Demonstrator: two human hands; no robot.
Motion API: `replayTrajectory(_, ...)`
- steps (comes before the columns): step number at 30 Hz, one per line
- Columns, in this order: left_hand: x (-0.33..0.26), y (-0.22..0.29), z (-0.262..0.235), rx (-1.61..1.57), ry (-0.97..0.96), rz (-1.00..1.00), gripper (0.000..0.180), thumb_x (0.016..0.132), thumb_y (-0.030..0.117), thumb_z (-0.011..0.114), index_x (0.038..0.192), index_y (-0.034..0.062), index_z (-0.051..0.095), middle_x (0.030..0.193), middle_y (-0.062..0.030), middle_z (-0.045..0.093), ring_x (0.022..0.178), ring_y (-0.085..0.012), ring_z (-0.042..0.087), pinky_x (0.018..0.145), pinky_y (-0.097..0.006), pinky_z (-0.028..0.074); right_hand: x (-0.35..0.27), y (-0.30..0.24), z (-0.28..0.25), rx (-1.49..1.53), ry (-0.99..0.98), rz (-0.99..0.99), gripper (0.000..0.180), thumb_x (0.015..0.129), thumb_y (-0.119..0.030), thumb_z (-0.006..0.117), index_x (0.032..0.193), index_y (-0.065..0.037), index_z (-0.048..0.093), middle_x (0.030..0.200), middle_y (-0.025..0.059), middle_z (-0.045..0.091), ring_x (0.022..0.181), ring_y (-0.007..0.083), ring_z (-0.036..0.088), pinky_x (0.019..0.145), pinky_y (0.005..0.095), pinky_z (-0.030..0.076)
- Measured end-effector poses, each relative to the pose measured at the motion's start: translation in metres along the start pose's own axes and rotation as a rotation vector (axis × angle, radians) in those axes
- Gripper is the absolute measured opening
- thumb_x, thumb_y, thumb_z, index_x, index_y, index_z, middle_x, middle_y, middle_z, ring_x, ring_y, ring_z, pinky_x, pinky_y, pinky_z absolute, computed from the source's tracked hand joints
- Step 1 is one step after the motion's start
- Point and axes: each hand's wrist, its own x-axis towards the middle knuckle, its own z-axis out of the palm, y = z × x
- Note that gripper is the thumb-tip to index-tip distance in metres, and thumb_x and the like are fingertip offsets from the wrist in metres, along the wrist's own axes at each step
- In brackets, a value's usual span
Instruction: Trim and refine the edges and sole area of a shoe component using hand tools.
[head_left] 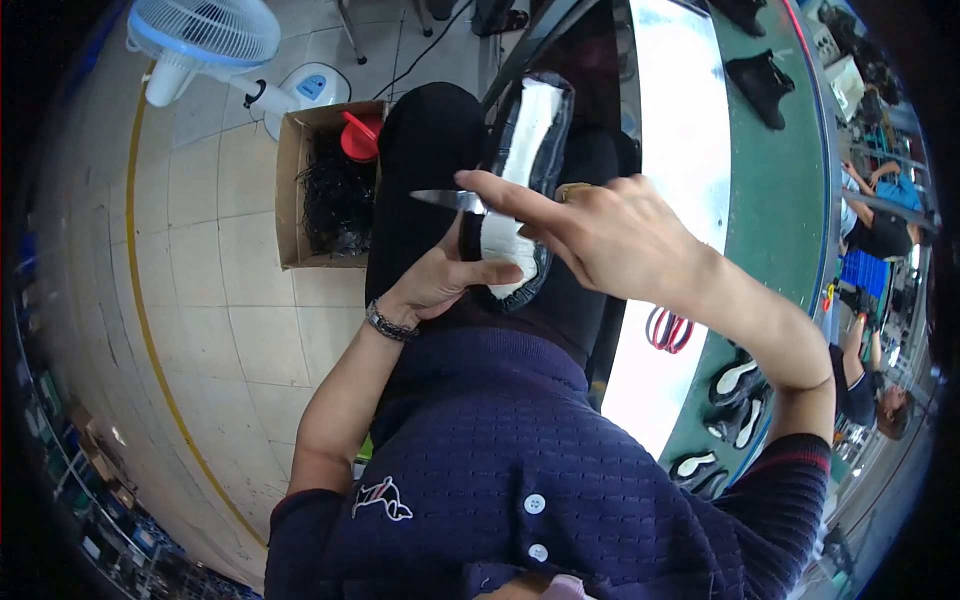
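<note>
Above my lap I hold a black shoe [562, 125] with its white bottom [530, 130] turned up. My left hand [445, 280] grips it at the near end, with the thumb lying over the white surface. In my right hand [610, 235] is a knife [447, 200]. Its pointed metal blade lies across the shoe and sticks out to the left, with my index finger stretched along it. Most of the handle is hidden by my fingers.
Left of my knees stands a cardboard box [290, 190] with black scraps and a red container [360, 137], near a fan [205, 40]. At right, a white worktop [685, 130] borders a green conveyor [790, 190] carrying shoes [738, 383] and a black boot [762, 88]. Red-handled scissors [668, 330] lie there.
</note>
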Motion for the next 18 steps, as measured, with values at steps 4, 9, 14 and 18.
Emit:
replayTrajectory(4, -0.001, 0.000, 0.008, 0.032, 0.063, 0.100, 0.092, 0.078, 0.000, 0.076, 0.151, 0.0142, 0.021, 0.131, -0.0043, 0.047, 0.123, -0.0175, 0.047, 0.104, -0.034, 0.041, -0.001, 0.019, -0.001, -0.196, 0.067, 0.044, 0.062, 0.094, -0.018, 0.054, 0.151, -0.020, 0.029, 0.053, 0.0069, 0.059, 0.049, 0.0173, 0.064, 0.045, 0.0297, 0.050)
replayTrajectory(9, 0.001, -0.008, 0.012, 0.055, -0.008, 0.055, 0.097, 0.078, 0.006, 0.079, 0.152, 0.0167, 0.019, 0.136, -0.0039, 0.045, 0.126, -0.0186, 0.046, 0.106, -0.037, 0.040, -0.019, 0.019, 0.022, 0.149, 0.199, 0.099, 0.060, 0.094, -0.017, 0.055, 0.149, -0.018, 0.033, 0.053, 0.0092, 0.059, 0.048, 0.0221, 0.064, 0.045, 0.0329, 0.051)
replayTrajectory(14, 0.023, 0.022, 0.040, -0.499, 0.093, -0.033, 0.089, 0.079, 0.028, 0.080, 0.148, 0.0136, 0.026, 0.134, -0.0035, 0.047, 0.126, -0.0198, 0.047, 0.106, -0.037, 0.039, -0.070, 0.015, 0.015, 0.362, 0.122, 0.379, 0.061, 0.093, -0.017, 0.060, 0.148, -0.021, 0.035, 0.063, 0.0104, 0.064, 0.046, 0.0235, 0.060, 0.047, 0.0363, 0.050)
replayTrajectory(18, 0.045, 0.008, 0.061, -0.059, 0.429, 0.123, 0.081, 0.081, 0.022, 0.079, 0.144, 0.0108, 0.031, 0.122, -0.0045, 0.052, 0.117, -0.0171, 0.051, 0.101, -0.035, 0.041, -0.123, -0.008, 0.042, 0.868, 0.766, 0.552, 0.052, 0.095, -0.009, 0.057, 0.143, -0.001, 0.039, 0.084, 0.0126, 0.068, 0.065, 0.0146, 0.062, 0.062, 0.0291, 0.052)
